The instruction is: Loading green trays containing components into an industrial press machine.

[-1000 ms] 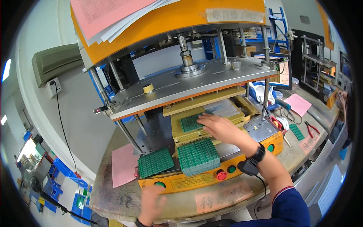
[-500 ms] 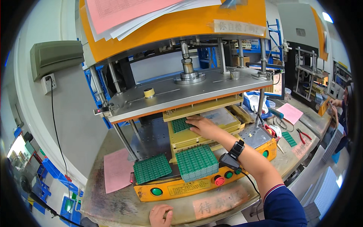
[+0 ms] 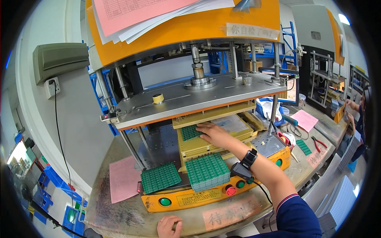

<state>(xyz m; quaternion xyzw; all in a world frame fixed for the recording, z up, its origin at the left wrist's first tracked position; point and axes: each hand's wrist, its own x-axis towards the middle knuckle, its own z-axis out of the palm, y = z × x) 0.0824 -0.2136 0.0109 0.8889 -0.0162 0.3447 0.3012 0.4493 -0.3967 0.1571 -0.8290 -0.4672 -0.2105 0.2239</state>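
Down at the bottom edge, the left hand (image 3: 170, 226) rests flat on the tabletop (image 3: 119, 216), fingers loosely curled, holding nothing. Just above it sits the orange front of the press (image 3: 186, 197) with its green button (image 3: 164, 201) and red button (image 3: 231, 190). On that front ledge lie two green boards: a single board (image 3: 160, 177) at lower left of centre, and a stack of boards (image 3: 207, 171) just to its right. A pink sheet (image 3: 124, 179) lies on the tabletop left of them. Further in, the right hand (image 3: 214, 133) reaches under the steel plate (image 3: 190, 99), palm down and fingers spread, pressing on a green panel (image 3: 190, 132) seated in the yellow fixture (image 3: 222, 137); whether it grips anything I can't tell. That panel lies just left of the fingers, toward frame centre, its long axis running left to right. The right hand is on it; the left is well apart. Far right, red pliers (image 3: 320, 143) and another person's hand (image 3: 349, 104).
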